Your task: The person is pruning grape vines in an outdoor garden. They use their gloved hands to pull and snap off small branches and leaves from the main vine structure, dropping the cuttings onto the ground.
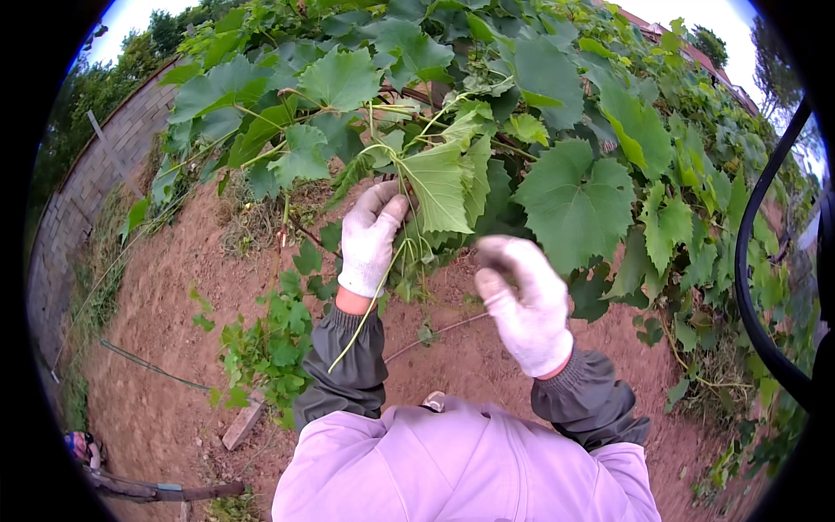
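Note:
White work gloves with greyish fingers cover both my hands. My left hand grips thin green grapevine shoots between thumb and fingers, just under the canopy. A pale, folded vine leaf hangs beside its fingertips. One long tendril-like stem trails down across the left wrist. To the right, my right hand is raised with thumb and fingers apart and nothing visible between them; its fingertips are slightly blurred. A broad grape leaf hangs just above and beyond the right hand.
Dense grapevine foliage spreads across the top and right. Reddish bare soil lies below, with a low leafy plant and a brick at left. A block wall stands far left. A wooden pole lies lower left.

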Tool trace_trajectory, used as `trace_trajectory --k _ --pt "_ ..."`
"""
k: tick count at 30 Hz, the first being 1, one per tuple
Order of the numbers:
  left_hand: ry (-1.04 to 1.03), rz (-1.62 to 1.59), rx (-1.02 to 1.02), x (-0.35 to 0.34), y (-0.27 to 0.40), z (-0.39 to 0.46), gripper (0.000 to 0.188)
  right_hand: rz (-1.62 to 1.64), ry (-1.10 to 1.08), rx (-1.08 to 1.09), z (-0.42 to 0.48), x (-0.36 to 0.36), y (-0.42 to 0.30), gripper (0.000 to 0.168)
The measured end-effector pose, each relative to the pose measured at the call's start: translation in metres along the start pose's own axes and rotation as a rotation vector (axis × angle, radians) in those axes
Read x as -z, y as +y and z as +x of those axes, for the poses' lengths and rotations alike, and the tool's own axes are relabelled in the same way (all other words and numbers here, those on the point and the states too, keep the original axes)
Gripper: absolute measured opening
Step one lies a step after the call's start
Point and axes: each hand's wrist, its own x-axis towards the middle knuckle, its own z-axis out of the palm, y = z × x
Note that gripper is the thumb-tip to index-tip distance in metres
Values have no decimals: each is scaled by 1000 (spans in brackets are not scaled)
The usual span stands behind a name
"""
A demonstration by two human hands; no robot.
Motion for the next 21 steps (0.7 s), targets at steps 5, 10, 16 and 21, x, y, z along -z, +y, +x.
trace_trajectory --k 5,10,16,21 --pt "100 -36 -116 -11 9 -2 40 182 47 32 34 -12 -11 33" --pt "277 266 -346 -9 -1 3 47 -56 -134 176 47 -32 -24 35" --pt "-489 -1197 138 7 0 29 31 -109 -183 405 51 -67 -23 27" --pt "-5 -214 -331 10 -6 9 29 54 -204 343 54 -68 -16 12"
